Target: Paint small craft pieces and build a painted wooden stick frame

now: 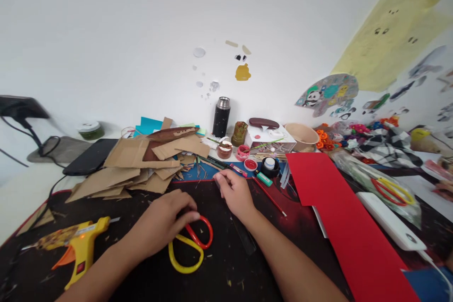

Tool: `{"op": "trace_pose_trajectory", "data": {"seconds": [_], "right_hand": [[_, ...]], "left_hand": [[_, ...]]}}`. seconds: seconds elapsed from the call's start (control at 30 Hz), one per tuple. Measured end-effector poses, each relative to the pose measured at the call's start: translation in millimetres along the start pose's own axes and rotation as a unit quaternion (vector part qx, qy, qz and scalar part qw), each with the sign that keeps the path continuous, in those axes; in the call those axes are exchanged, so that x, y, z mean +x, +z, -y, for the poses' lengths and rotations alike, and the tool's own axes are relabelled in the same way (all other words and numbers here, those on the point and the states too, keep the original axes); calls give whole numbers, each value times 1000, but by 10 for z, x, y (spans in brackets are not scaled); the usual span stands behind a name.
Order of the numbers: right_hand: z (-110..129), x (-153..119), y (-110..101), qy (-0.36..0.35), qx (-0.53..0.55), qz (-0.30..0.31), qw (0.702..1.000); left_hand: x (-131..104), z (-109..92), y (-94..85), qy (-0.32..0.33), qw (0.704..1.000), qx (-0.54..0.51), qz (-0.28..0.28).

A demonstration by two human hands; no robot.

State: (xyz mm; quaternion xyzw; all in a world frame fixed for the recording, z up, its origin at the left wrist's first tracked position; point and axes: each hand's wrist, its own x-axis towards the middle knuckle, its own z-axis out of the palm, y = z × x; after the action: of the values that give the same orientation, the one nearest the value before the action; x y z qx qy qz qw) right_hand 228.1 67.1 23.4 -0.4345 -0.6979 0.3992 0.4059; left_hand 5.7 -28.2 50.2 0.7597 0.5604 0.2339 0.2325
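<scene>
My left hand (169,221) is curled over a pair of scissors, thumb by the red loop. The scissors' red and yellow handles (187,255) stick out towards me, while the blades are hidden beneath the hand. Farther right, my right hand (236,194) is closed, thumb against the fingers, at the upper end of a dark, see-through strip that looks like a ruler (244,236). Its lower part lies under my wrist on the black mat (215,283). Left of my left forearm lies a yellow glue gun (83,243).
Cardboard scraps (141,170) are heaped at the back left. A black flask (221,118), paint pots (250,164) and a white box (271,137) line the wall. To the right are a red sheet (336,207), a white power strip (391,221) and a second pair of scissors (392,191).
</scene>
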Motion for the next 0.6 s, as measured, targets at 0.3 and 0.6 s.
{"op": "trace_pose_trajectory", "data": {"seconds": [0.3, 0.6], "right_hand": [[-8, -3, 18, 3, 0, 7, 1000], [16, -11, 11, 4, 8, 10, 1000]], "left_hand": [[-49, 5, 112, 24, 996, 64, 64], [-2, 42, 153, 23, 995, 87, 31]]}}
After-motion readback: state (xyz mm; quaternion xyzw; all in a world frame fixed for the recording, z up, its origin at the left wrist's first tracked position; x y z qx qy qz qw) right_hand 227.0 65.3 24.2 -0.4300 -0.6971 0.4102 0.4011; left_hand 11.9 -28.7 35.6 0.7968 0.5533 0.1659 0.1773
